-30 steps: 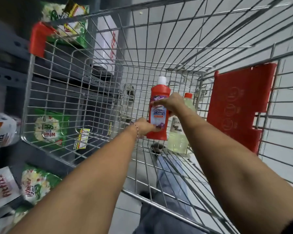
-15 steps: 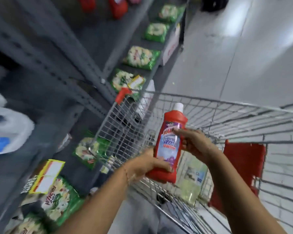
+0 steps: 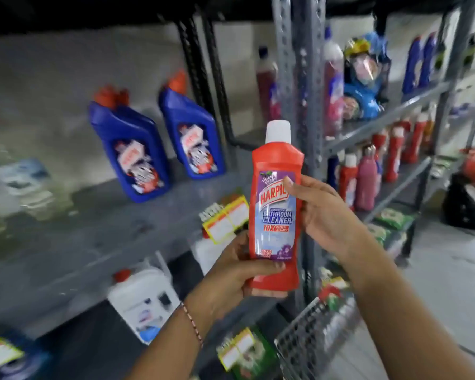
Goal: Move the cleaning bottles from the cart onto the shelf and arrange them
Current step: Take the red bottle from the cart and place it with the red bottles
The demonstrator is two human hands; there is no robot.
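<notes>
A red bathroom-cleaner bottle (image 3: 275, 204) with a white cap and purple label stands upright in mid-air in front of the grey shelf (image 3: 99, 223). My left hand (image 3: 236, 272) grips its base from below. My right hand (image 3: 321, 209) holds its right side at label height. Two blue bottles (image 3: 132, 154) with red caps stand on the shelf behind and to the left. Only a corner of the wire cart (image 3: 313, 333) shows at the bottom right.
A grey perforated upright post (image 3: 302, 78) rises just behind the bottle. More red and pink bottles (image 3: 365, 182) fill the shelves to the right. A white jug (image 3: 146, 303) and green packets (image 3: 244, 352) sit on lower shelves. Yellow price tags (image 3: 225, 220) hang at the shelf edge.
The red bottle has been lifted out of the cart with both hands and brought up in front of the shelf. My view has swung from the cart to the shelf.
</notes>
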